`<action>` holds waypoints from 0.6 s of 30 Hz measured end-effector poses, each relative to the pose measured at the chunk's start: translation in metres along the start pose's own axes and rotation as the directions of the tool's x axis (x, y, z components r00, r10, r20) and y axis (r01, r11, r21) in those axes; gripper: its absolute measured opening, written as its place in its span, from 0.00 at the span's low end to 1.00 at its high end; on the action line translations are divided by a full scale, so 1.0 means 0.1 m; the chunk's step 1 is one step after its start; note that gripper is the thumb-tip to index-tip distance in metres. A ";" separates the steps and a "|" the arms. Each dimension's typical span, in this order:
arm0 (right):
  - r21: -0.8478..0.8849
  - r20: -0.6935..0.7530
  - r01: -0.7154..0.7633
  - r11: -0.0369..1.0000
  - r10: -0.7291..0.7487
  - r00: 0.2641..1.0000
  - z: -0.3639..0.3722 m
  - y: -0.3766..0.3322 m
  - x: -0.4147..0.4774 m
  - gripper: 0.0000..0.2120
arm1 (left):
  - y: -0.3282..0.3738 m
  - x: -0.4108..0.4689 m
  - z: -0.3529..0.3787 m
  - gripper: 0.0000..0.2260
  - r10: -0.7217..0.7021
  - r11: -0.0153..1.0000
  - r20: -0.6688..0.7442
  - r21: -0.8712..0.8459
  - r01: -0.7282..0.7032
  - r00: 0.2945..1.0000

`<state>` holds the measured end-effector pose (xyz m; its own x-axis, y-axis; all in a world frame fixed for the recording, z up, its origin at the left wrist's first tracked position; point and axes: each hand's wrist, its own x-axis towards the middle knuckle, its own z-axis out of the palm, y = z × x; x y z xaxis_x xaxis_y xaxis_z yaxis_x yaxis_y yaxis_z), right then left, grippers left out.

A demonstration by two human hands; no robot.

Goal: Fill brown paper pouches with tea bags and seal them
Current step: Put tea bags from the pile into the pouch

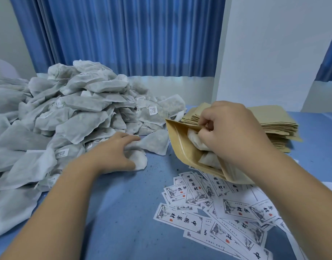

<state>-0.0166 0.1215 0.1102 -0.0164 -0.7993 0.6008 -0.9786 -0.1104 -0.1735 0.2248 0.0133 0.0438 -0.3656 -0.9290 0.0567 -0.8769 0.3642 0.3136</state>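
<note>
Tea bags [198, 142] already sit in the tilted brown pouch [182, 149], whose mouth the curled right hand [234, 132] pinches open over the table [124, 203]. The left hand [112, 152] grips another tea bag [155, 142] by the pile [77, 109]; slide it in flat, clear of the zip strip.

both bare forearms stretched forward from the lower edge. the left hand [114, 152] lay low and palm down, its fingers and thumb curled round a tea bag [155, 142]. the right hand [234, 132] sat higher, knuckles up, wrist bent downward, its fingers curled tight on a second tea bag [196, 140].
</note>
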 end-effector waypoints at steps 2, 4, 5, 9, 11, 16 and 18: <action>0.027 -0.003 -0.010 1.000 0.010 1.000 -0.01 0.02 0.01 0.06 | -0.07 0.03 0.01 0.43 -0.068 0.997 0.073 0.049 0.065 0.995; 0.044 0.000 -0.012 0.999 0.012 1.000 -0.02 0.03 0.01 0.06 | -0.06 0.08 0.04 0.43 -0.085 0.989 0.089 0.131 0.073 0.992; 0.050 0.001 -0.012 0.999 0.012 1.000 -0.03 0.04 0.02 0.06 | -0.05 0.11 0.05 0.43 -0.086 0.983 0.082 0.168 0.071 0.993; 0.064 0.010 -0.037 0.997 0.036 0.999 -0.03 0.07 0.04 0.06 | 0.01 0.18 0.08 0.43 -0.137 0.960 0.002 0.247 0.132 0.991; 0.063 0.010 -0.045 0.997 0.045 0.999 -0.03 0.09 0.05 0.06 | 0.04 0.18 0.09 0.41 -0.171 0.952 -0.031 0.254 0.173 0.985; 0.068 0.016 -0.049 0.996 0.048 0.999 -0.01 0.12 0.06 0.06 | 0.13 0.13 0.09 0.22 -0.140 0.942 -0.132 0.288 0.173 0.981; 0.075 0.012 -0.057 0.996 0.056 0.998 -0.01 0.13 0.06 0.07 | 0.15 0.08 0.05 0.17 -0.108 0.970 -0.207 0.191 0.148 0.972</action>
<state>-0.0296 0.1154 0.1125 -0.0688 -0.8114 0.5804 -0.9580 -0.1087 -0.2655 0.2071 0.0118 0.0443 -0.1964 -0.9561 0.2177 -0.9646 0.2282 0.1320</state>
